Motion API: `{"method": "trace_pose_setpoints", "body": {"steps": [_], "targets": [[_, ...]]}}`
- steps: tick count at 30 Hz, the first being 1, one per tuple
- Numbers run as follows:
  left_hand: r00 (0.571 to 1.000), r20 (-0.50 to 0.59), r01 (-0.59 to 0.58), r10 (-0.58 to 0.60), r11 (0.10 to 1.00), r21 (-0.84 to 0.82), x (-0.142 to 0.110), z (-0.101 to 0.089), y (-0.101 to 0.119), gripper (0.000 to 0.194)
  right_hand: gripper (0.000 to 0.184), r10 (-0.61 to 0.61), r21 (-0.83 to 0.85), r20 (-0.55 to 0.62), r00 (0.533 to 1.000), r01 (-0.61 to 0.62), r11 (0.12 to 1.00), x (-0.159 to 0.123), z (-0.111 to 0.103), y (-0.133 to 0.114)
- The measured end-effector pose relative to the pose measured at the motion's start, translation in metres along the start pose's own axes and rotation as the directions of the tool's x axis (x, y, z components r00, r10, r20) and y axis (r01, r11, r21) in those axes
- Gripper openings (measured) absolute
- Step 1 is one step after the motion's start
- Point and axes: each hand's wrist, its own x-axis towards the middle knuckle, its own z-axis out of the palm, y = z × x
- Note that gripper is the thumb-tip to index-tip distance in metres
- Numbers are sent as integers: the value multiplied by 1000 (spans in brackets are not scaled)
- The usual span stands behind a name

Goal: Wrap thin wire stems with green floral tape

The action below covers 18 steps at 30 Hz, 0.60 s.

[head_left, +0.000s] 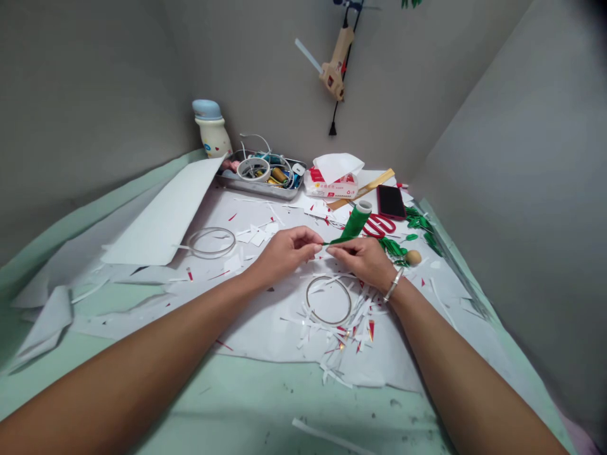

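My left hand (288, 254) is closed in a pinch on the tip of a thin green strip (336, 241), above the paper-covered table. My right hand (368, 259) faces it from the right, fingertips pinched together at the same strip; its exact hold is partly hidden. Just behind the fingers a spool of green thread (356, 221) stands tilted. Below the hands lies a ring (309, 302) among white paper slivers (363, 316). Green foil leaves (391, 246) and a small tan ball (413, 257) sit beyond my right hand.
Red-handled scissors (379, 225), a phone (391, 202) and a tissue pack (332, 183) lie behind. A metal tray (263, 188) holds spools and tape. White card (164, 218) and another ring (212, 242) are left. A glue gun (336, 63) hangs on the wall.
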Motion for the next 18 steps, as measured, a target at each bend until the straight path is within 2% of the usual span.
{"method": "trace_pose_setpoints", "body": {"steps": [3,6,9,12,15,18], "targets": [[991,-132,25,-15,997,74,2,-2,-2,17,18,-93,-51,111,989,99,994,-2,4,-11],[976,-205,-7,74,951,309,3,-3,-4,13,16,-175,-84,137,975,188,979,-4,6,-20],[978,-116,-95,175,860,501,1,-2,-7,13,16,-218,-115,85,972,227,967,-4,5,-24],[977,24,-191,213,813,551,-1,0,-6,16,18,-188,-87,-27,982,186,979,-3,1,-21],[966,133,-259,222,846,466,-3,2,-3,15,18,-102,-8,-115,988,102,995,-1,-3,-12],[978,124,-201,171,932,303,-4,3,0,12,20,17,65,-135,991,-8,998,1,-4,0]]}}
